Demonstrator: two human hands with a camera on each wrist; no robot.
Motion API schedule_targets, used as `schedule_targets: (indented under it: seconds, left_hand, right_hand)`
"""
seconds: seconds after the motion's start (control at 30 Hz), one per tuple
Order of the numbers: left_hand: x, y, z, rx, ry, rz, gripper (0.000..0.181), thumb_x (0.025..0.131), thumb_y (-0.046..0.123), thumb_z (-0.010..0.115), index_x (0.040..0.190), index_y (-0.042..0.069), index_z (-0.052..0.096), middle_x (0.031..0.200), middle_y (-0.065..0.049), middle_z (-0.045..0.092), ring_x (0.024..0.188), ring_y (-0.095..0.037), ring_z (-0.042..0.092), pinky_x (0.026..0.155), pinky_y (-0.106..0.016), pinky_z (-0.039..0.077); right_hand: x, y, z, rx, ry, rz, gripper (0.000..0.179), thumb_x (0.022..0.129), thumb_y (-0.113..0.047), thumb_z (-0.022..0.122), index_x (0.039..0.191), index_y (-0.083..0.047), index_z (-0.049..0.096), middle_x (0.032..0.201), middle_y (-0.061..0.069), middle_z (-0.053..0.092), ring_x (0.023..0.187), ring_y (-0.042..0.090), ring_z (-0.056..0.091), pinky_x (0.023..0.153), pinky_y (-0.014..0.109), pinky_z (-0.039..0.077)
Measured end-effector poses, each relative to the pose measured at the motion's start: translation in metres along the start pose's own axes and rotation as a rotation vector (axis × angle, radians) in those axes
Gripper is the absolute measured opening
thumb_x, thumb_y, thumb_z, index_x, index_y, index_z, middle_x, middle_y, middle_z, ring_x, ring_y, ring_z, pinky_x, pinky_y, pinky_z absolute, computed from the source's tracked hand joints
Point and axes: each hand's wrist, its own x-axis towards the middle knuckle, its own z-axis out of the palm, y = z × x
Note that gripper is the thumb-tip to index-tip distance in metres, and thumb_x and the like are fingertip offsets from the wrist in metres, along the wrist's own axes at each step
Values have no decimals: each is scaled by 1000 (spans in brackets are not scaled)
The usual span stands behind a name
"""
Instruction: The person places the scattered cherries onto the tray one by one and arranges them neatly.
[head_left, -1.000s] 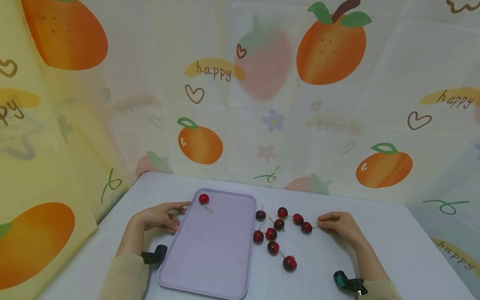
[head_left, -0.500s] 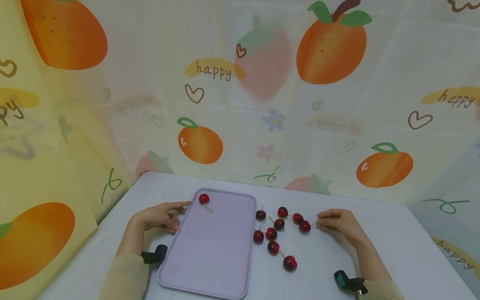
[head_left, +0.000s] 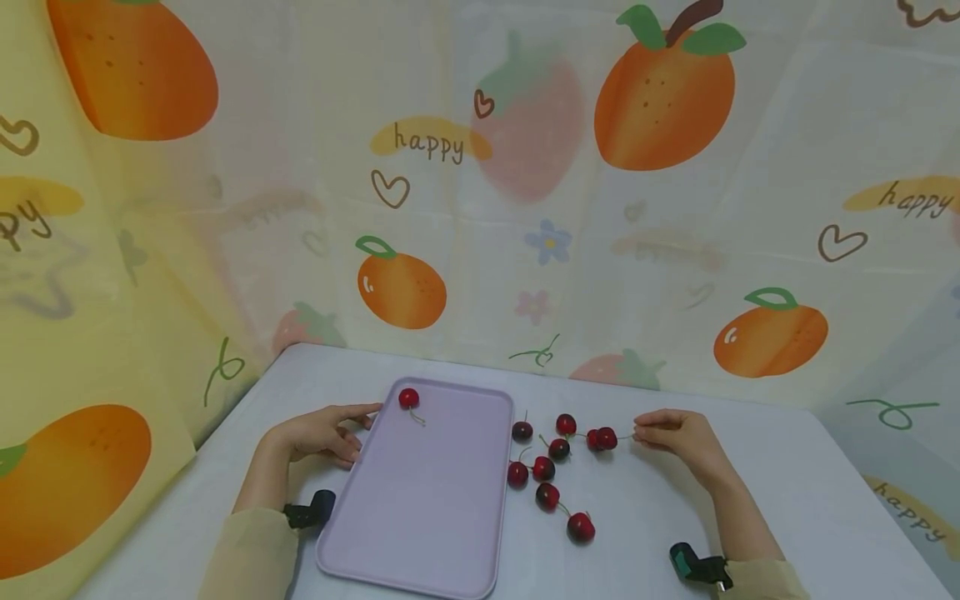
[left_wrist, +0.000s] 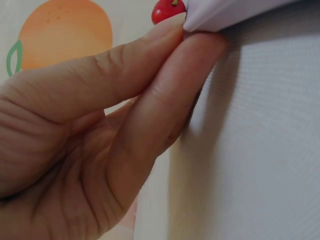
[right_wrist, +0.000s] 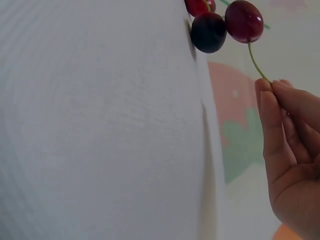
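A light purple tray (head_left: pixel 427 500) lies on the table, with one red cherry (head_left: pixel 408 398) near its far left corner. My left hand (head_left: pixel 318 433) grips the tray's left edge; in the left wrist view, thumb and finger pinch the tray rim (left_wrist: pixel 215 15). My right hand (head_left: pixel 681 440) pinches the thin green stem (right_wrist: pixel 257 65) of a dark red cherry (right_wrist: pixel 244 21) between thumb and fingertips. That cherry hangs off the fingers, overlapping another cherry (right_wrist: pixel 208 33) in the right wrist view; whether they touch I cannot tell.
Several more cherries with stems, such as a near one (head_left: pixel 581 527) and a far one (head_left: pixel 522 431), lie right of the tray on the white tabletop (head_left: pixel 630 533). A fruit-printed curtain (head_left: pixel 480 275) stands behind the table.
My right hand has risen slightly, and the cherry it holds has moved up and a little left, now overlapping a neighbouring cherry. The left hand and tray stay put.
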Motion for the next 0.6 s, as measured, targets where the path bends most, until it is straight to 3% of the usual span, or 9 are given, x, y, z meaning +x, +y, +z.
schedule_targets:
  seconds: [0.3, 0.47, 0.6]
  left_hand:
    - [0, -2, 0, -6, 5, 2, 81, 84, -1, 69, 155, 9, 31, 134, -20, 42, 86, -17, 60, 79, -31, 62]
    - [0, -2, 0, -12, 4, 11, 81, 84, -2, 69, 154, 8, 31, 135, -20, 42, 86, -17, 60, 79, -31, 62]
    - [0, -2, 0, -13, -2, 21, 81, 84, -2, 69, 155, 7, 30, 135, -21, 41, 86, -17, 59, 78, -30, 62]
  right_hand:
    - [2, -14, 5, -3, 37, -26, 40, 92, -15, 69, 121, 12, 62, 114, 22, 71, 87, 4, 73, 82, 22, 60]
    - [2, -28, 11, 18, 89, -48, 40, 91, -15, 70, 120, 12, 63, 102, 7, 75, 88, 9, 75, 80, 18, 59]
    - [2, -41, 18, 29, 127, -59, 43, 91, -19, 70, 123, 10, 62, 96, -6, 75, 87, 5, 74, 81, 16, 58]
